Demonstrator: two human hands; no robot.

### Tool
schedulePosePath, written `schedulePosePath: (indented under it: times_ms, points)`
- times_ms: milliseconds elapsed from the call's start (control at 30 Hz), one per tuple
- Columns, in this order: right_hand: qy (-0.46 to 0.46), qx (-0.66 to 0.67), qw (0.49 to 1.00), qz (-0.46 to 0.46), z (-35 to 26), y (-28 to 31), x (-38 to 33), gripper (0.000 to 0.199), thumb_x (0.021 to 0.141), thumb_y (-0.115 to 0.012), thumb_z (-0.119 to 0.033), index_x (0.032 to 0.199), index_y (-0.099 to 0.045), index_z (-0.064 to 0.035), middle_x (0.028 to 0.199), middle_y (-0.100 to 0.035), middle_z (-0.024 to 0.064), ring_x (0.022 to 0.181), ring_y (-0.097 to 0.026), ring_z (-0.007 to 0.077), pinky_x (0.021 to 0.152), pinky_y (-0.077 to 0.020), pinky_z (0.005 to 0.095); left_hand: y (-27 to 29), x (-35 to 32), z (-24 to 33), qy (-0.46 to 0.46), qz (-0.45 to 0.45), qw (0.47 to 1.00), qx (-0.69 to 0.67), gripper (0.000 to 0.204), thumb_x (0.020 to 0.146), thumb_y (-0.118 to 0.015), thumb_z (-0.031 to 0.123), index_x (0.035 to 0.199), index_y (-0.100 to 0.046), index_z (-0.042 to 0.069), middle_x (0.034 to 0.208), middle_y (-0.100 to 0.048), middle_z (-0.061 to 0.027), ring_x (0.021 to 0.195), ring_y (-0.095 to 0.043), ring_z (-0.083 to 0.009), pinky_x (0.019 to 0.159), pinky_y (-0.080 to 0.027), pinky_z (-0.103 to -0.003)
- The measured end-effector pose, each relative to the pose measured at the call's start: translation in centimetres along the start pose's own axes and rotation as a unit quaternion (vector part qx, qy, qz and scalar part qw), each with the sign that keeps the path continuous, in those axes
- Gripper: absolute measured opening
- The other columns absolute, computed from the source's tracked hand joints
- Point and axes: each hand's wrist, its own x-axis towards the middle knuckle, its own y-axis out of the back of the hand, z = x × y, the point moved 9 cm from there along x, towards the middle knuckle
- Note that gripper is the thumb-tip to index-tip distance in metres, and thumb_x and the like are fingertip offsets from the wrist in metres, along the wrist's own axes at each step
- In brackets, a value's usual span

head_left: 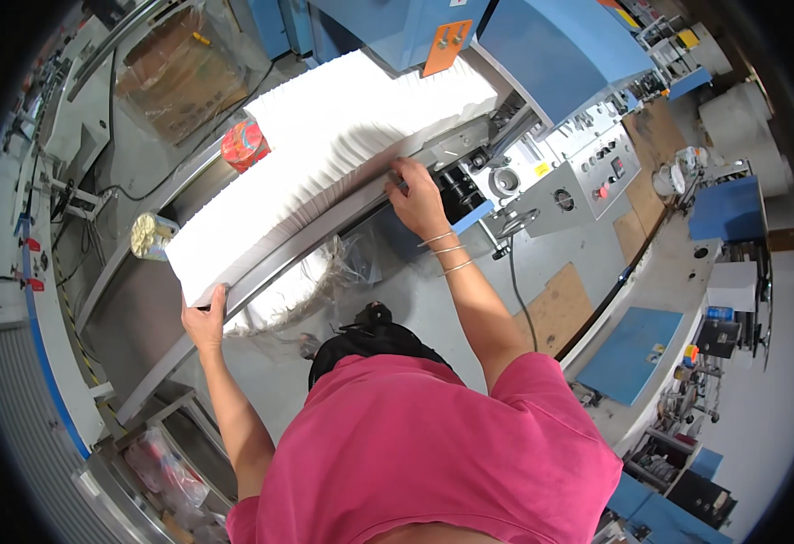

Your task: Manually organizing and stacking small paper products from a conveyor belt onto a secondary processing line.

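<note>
A long row of thin white sheets (pixel 311 136), packed closely together, lies along a sloping metal trough and reaches under a blue machine. What the sheets are made of I cannot tell. At the row's lower left end, my left hand (pixel 204 322) is closed round the near corner, thumb up on the sheets and its other fingers partly hidden. My right hand (pixel 418 198) is bent over the trough's metal rail (pixel 320 222) farther up. Its curled fingertips touch the near side of the row beside the machine.
The blue machine (pixel 551 54) stands ahead, with a grey control box (pixel 569 195) to its right. A red wrapped roll (pixel 244 145) and a can (pixel 152 238) sit on the row's far side. More white material (pixel 284 295) lies below the rail. A bagged carton (pixel 179 72) stands far left.
</note>
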Motion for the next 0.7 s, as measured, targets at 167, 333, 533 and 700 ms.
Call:
schedulePosePath:
  times_ms: [167, 333, 533, 700]
  points:
    - [0.016, -0.021, 1.000, 0.012, -0.3, 0.1, -0.2, 0.033, 0.079, -0.063, -0.009, 0.110, -0.060, 0.0007, 0.120, -0.055, 0.0161, 0.096, -0.061, 0.0283, 0.076, -0.0515, 0.0321, 0.1, 0.1, -0.4, 0.009, 0.001, 1.000, 0.016, 0.047, 0.074, -0.076, 0.031, 0.103, -0.061, -0.003, 0.094, -0.067, -0.0169, 0.083, -0.063, -0.0300, 0.077, -0.048, -0.037]
    - [-0.040, 0.034, 0.997, 0.064, 0.8, 1.8, 0.5, 0.038, 0.080, -0.061, -0.008, 0.116, -0.056, 0.0017, 0.111, -0.062, 0.0163, 0.084, -0.064, 0.0243, 0.075, -0.0510, 0.0316, 0.5, -0.2, 1.2, -0.005, 0.014, 0.999, 0.033, 0.043, 0.073, -0.076, 0.030, 0.099, -0.063, -0.002, 0.090, -0.067, -0.0162, 0.082, -0.064, -0.0306, 0.076, -0.049, -0.037]
    - [-0.072, -0.002, 0.989, 0.125, 1.6, 5.6, 3.7, 0.058, 0.080, -0.062, -0.009, 0.133, -0.038, 0.0022, 0.107, -0.061, 0.0190, 0.075, -0.063, 0.0209, 0.072, -0.0508, 0.0334, 0.3, -0.1, 0.7, -0.017, 0.013, 1.000, 0.020, 0.041, 0.074, -0.075, 0.029, 0.098, -0.064, -0.002, 0.088, -0.068, -0.0155, 0.079, -0.064, -0.0287, 0.074, -0.049, -0.037]
    - [-0.053, -0.025, 0.992, 0.115, 2.1, 5.7, 4.6, 0.061, 0.079, -0.063, -0.009, 0.134, -0.037, 0.0016, 0.111, -0.057, 0.0224, 0.076, -0.063, 0.0251, 0.074, -0.0505, 0.0351, 0.3, -0.1, 0.8, -0.005, 0.007, 1.000, 0.022, 0.038, 0.074, -0.075, 0.027, 0.095, -0.065, -0.003, 0.085, -0.068, -0.0144, 0.077, -0.065, -0.0273, 0.073, -0.050, -0.036]
